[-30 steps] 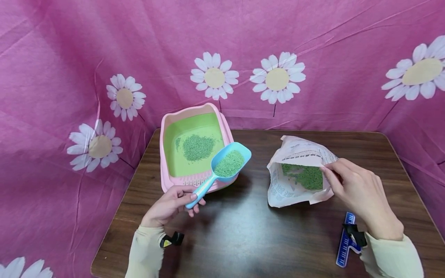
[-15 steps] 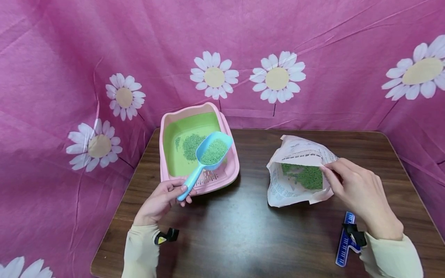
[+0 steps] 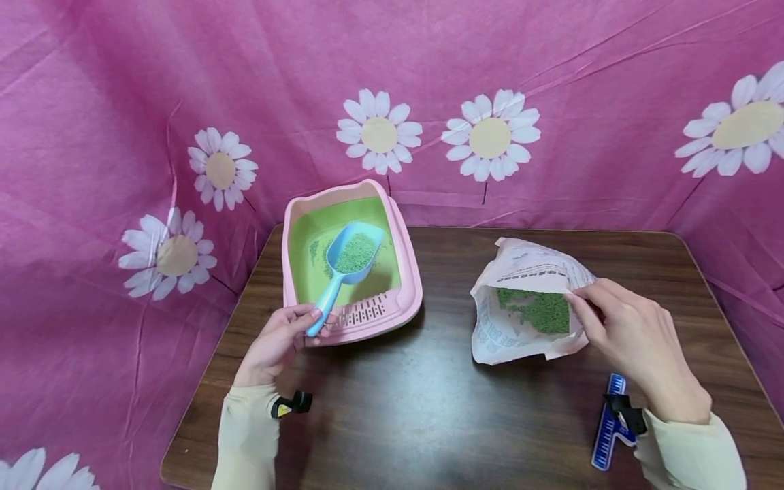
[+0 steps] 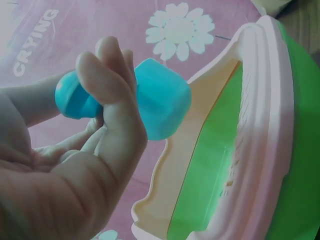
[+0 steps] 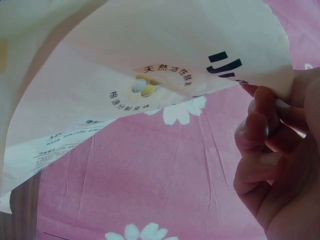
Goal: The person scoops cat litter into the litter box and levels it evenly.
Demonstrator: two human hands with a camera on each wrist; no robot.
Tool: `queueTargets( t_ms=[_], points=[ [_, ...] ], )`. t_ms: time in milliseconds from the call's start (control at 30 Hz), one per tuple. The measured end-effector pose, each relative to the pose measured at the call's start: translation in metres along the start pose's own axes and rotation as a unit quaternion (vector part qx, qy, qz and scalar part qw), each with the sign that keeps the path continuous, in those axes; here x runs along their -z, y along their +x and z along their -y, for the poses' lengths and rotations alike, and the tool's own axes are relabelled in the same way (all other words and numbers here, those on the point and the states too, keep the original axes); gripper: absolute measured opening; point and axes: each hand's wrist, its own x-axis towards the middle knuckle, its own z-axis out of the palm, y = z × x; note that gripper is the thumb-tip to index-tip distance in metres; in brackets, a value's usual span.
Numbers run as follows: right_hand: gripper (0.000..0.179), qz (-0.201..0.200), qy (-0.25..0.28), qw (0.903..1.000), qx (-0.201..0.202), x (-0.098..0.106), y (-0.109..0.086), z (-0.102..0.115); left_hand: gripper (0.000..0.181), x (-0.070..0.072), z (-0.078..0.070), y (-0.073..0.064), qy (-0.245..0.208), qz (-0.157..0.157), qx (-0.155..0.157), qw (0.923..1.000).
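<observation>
My left hand (image 3: 278, 340) grips the handle of a light blue litter scoop (image 3: 327, 299). Green granules (image 3: 357, 253) fill the scoop's bowl, which is over the inside of a pink and green litter box (image 3: 407, 289). More granules lie on the box floor, partly hidden behind the scoop. In the left wrist view, fingers and thumb close round the blue handle (image 4: 75, 97). At the right, my right hand (image 3: 637, 340) pinches the edge of a white paper bag (image 3: 514, 344). The bag's mouth gapes toward me, showing green granules (image 3: 542, 313) inside.
A blue clip with a ruled edge (image 3: 606, 435) lies on the brown wooden table (image 3: 429, 408), partly under the right wrist. Pink cloth (image 3: 294, 82) with printed daisies hangs behind and beside the table. The box has a slotted pink front ledge (image 3: 367, 311).
My left hand has carried the filled scoop leftward and away from me, from the box's right front corner to over its middle. The right hand and the bag have stayed put.
</observation>
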Motion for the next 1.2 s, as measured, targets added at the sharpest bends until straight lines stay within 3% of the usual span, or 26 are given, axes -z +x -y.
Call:
queueTargets(
  t_ms=[167,433,867,1200],
  points=[
    [0.005,-0.005,0.001,1.0000,0.004,0.000,0.000,0.000,0.019,0.002,-0.001,0.005,-0.011,-0.023,0.005,0.9997],
    [0.004,-0.006,0.001,1.0000,0.005,0.000,0.001,0.000,0.013,-0.001,-0.002,0.018,-0.009,-0.085,0.009,0.9963],
    [0.004,-0.005,-0.004,1.0000,-0.001,-0.003,-0.001,-0.002,0.018,-0.002,-0.004,0.036,0.035,-0.136,0.036,0.9894],
    [0.005,-0.007,-0.001,1.0000,-0.001,-0.002,0.000,-0.002,0.023,-0.004,-0.003,0.049,0.052,-0.160,0.032,0.9853]
  ],
)
